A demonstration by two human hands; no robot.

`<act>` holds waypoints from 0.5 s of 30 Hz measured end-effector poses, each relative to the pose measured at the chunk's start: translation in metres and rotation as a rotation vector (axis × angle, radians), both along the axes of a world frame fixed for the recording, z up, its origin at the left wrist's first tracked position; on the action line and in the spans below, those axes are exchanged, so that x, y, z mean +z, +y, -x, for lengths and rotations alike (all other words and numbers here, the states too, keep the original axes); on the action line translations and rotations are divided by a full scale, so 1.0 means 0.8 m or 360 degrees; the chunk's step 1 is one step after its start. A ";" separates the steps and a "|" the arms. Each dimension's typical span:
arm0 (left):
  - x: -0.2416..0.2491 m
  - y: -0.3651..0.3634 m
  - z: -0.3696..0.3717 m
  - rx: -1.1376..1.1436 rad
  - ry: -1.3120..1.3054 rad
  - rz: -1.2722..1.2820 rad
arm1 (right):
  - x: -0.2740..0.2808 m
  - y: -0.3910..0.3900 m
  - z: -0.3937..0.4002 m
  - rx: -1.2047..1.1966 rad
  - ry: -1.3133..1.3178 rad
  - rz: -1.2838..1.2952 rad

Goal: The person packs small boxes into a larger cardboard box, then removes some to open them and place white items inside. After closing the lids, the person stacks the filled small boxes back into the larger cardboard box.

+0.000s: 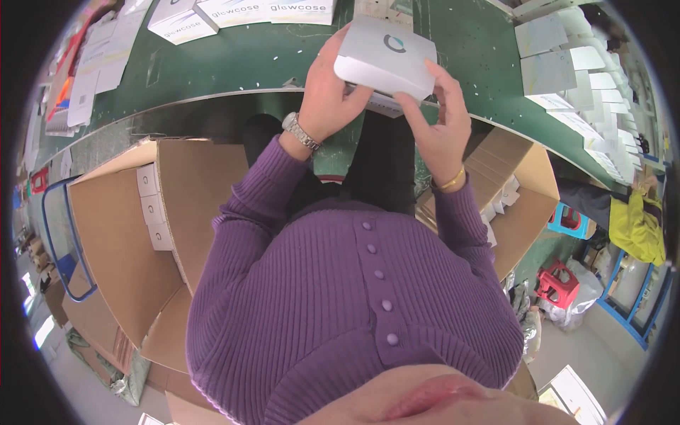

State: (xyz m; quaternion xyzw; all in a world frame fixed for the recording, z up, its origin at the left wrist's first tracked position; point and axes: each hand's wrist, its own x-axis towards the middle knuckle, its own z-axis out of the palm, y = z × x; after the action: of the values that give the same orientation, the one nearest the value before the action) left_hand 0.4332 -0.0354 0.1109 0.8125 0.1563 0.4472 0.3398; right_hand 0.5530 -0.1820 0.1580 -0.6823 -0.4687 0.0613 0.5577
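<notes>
A white carton [368, 62] with a dark and teal ring-shaped logo on its top is held at the near edge of the green table [234, 64]. My left hand [331, 95] grips its left side, the thumb along the front. On the right side, my right hand [440, 117] has its fingers and thumb closed on the front right corner. Part of a printed word shows on the carton's front face below the top. The undersides of both hands' fingers are partly hidden by the carton.
White "glowcose" boxes [301, 10] line the far side of the table. Stacked white cartons [549, 71] stand at the right, and flat printed cartons [106, 60] lie left. Open cardboard boxes [127, 234] holding white cartons flank me. A red stool [557, 285] is at the right.
</notes>
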 end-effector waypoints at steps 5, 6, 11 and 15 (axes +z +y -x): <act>0.015 0.003 0.018 -0.0277 -0.0083 0.0362 | -0.034 0.006 0.000 -0.0186 -0.0694 -0.0211; 0.012 0.009 0.021 -0.0414 -0.0186 0.0372 | -0.035 0.005 -0.001 -0.0205 -0.0738 -0.0206; 0.013 0.025 0.037 -0.0448 -0.0212 0.0090 | -0.039 0.002 -0.011 -0.0183 -0.0802 -0.0242; 0.009 0.032 0.038 -0.0318 -0.0259 -0.0239 | -0.043 0.006 -0.016 -0.0139 -0.0841 -0.0365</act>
State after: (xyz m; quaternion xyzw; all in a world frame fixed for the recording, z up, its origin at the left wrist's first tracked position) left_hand 0.4029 -0.0099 0.1177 0.8082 0.0127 0.4858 0.3325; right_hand 0.5662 -0.1772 0.1237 -0.6267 -0.5717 -0.1961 0.4919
